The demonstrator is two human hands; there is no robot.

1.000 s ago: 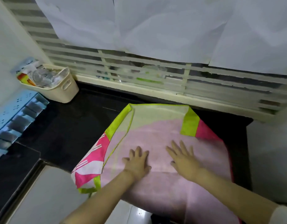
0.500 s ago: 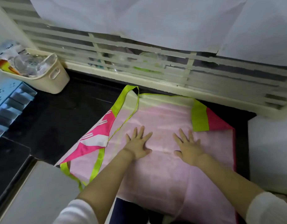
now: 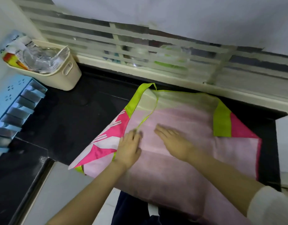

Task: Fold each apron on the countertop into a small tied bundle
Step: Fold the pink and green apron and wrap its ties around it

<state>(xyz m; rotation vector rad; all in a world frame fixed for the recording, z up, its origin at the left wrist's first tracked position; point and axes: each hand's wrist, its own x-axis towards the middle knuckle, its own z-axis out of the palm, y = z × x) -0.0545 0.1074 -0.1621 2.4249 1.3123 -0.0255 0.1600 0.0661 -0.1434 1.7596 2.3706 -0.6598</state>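
A pale pink apron (image 3: 196,153) with lime-green trim and hot-pink patterned corners lies spread on the black countertop (image 3: 72,120), its near edge hanging over the front. A thin green tie (image 3: 149,114) loops across its upper left part. My left hand (image 3: 129,147) lies on the apron's left side where the tie ends, its fingertips blurred. Flat on the pink cloth just to the right rests my right hand (image 3: 172,142), fingers straight and pointing left.
A cream basket (image 3: 65,75) stuffed with plastic wrappers stands at the back left. A blue rack (image 3: 13,108) runs along the left edge. A slatted window (image 3: 156,51) backs the counter, and a white surface (image 3: 286,143) borders the right.
Both hands slid left across the apron. The left hand moved from the middle to the left side by the green tie; the right hand turned its fingers leftward.
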